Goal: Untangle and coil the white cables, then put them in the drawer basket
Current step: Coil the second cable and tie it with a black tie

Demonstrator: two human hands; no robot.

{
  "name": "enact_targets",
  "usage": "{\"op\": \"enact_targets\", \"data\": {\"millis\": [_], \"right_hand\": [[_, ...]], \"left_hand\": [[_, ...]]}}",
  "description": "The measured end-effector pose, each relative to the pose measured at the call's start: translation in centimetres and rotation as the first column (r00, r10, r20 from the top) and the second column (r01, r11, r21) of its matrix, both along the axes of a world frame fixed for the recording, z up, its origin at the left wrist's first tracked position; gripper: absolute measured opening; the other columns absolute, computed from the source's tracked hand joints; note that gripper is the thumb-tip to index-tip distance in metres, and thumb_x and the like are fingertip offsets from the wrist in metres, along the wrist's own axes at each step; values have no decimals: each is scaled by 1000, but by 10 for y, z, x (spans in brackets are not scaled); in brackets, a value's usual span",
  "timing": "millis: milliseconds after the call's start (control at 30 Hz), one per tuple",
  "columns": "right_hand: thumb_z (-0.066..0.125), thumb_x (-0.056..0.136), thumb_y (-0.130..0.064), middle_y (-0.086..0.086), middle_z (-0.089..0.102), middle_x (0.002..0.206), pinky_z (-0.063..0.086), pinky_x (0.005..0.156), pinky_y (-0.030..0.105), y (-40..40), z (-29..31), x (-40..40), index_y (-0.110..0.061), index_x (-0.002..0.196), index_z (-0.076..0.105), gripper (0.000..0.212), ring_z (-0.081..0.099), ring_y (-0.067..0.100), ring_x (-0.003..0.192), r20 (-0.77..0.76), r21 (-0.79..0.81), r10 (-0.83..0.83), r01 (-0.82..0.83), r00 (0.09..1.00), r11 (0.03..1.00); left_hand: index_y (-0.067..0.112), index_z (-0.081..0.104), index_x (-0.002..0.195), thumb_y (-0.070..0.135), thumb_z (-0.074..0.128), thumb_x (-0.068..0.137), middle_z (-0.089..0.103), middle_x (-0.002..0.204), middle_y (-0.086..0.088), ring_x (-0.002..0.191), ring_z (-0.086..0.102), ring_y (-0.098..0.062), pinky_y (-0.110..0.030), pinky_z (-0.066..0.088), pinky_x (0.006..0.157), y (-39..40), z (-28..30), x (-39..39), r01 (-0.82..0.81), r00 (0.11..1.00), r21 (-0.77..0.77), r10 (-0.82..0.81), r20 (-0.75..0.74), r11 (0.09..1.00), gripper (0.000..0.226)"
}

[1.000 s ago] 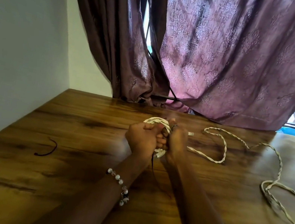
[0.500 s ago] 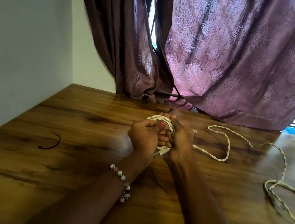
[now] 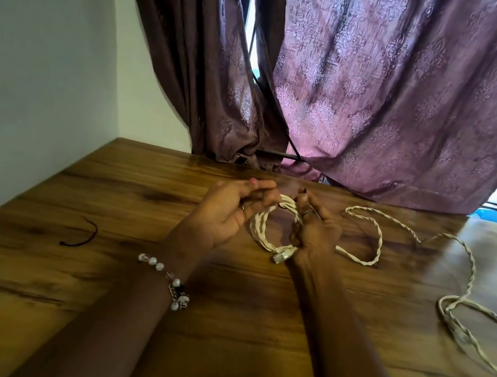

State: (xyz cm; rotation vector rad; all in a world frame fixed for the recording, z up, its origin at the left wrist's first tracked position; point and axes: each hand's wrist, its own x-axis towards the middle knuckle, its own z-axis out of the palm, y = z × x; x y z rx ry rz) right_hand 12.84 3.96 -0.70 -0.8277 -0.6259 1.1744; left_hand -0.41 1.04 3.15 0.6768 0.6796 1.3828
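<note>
While our left hand [image 3: 226, 210] pinches the coil [image 3: 270, 225] of twisted white cable, our right hand [image 3: 316, 230] grips its other side. Loose cable [image 3: 470, 277] trails across the tabletop [image 3: 89, 293].

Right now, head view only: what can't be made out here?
- Drawer basket: nowhere in the frame.
- Loose cable: its far end is cut off by the right edge.
- Coil: the top and right side are covered by the fingers of the left hand and right hand.
- Connector: too small to tell its type.
- Window: mostly covered by the curtain.
</note>
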Motion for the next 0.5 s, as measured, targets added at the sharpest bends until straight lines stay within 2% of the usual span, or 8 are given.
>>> {"op": "enact_targets", "data": {"millis": [67,133,200,300,400,500], "right_hand": [[64,88,-7,9,67,88,38,38,12,0,-1,-2,-6,108,69,20,48,-3,41,21,40,8,-9,1000,999],[63,88,-8,6,67,89,39,41,11,0,-2,-4,-7,106,70,19,48,-3,43,65,58,7,-11,998,998],[64,88,-9,4,66,87,39,44,11,0,-3,-3,-5,107,70,21,47,-3,45,99,72,3,-10,995,997],[66,86,-8,3,66,85,39,45,9,0,-2,-2,-3,108,70,22,48,-4,45,132,103,22,-36,991,994],[67,85,-6,-1,65,77,38,44,9,-2,-2,-2,-3,106,70,22,48,-4,43,177,117,33,-54,984,992],[68,83,-4,-5,64,69,37,42,8,-4,0,-2,-2,105,70,22,48,-4,42,213,124,27,-55,977,991]], "left_hand": [[-10,63,92,-7,39,94,69,81,-23,72,72,-23,-21,58,65,2,0,-7,1,998,46,-3,60,999,24],[-9,63,95,-6,47,91,69,83,-21,73,72,-22,-20,58,66,3,-2,-10,-32,998,86,27,58,996,16],[-4,66,92,2,56,90,67,77,-13,62,68,-14,-18,56,58,4,-4,-11,-118,992,102,121,-19,988,12],[6,68,87,17,59,91,55,68,-1,47,51,-3,-13,46,44,8,-7,-15,-279,945,102,292,-145,955,15],[11,69,88,21,57,92,52,68,3,58,46,-5,-17,46,53,13,-9,-22,-344,934,44,347,-81,938,15],[11,67,89,18,55,93,65,68,3,67,57,-9,-23,52,68,14,-8,-25,-303,949,-15,304,89,953,15]]}}
